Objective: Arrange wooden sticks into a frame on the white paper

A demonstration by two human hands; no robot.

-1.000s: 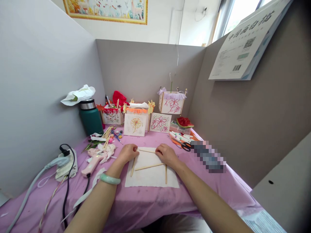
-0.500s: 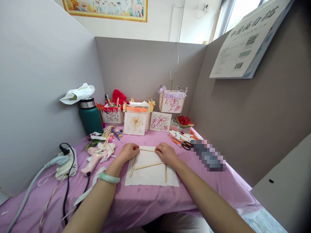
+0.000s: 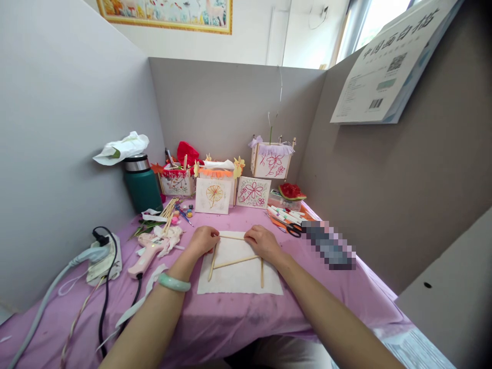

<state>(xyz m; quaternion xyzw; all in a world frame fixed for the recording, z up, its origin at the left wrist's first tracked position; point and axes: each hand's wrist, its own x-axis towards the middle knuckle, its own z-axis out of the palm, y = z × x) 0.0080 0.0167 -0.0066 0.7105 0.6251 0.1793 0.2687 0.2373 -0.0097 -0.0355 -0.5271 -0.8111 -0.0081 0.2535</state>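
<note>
A white sheet [image 3: 242, 284] lies flat before me with several thin wooden sticks on it. My left hand [image 3: 203, 240] is closed, its fingertips pinching the left end of the far stick [image 3: 231, 238]. At the other end of that stick, my right hand [image 3: 264, 243] has its fingers bent over it, palm down. A left stick [image 3: 212, 262] slants toward me from under my left fingers. Across the sheet's middle runs another stick [image 3: 235, 262], its right end near a short upright-lying stick [image 3: 262, 274] partly covered by my right hand.
Left stand a pink glue gun [image 3: 148, 256], a power strip [image 3: 105, 264] with cords, and a green bottle [image 3: 142, 187]. Decorated boxes and an embroidered flower panel [image 3: 212, 196] line the back. Scissors [image 3: 294, 229], marker pens [image 3: 284, 214] and a pixelated object [image 3: 330, 247] lie right.
The near end of the left stick has swung slightly to the right. Both hands keep nearly the same places at the far stick.
</note>
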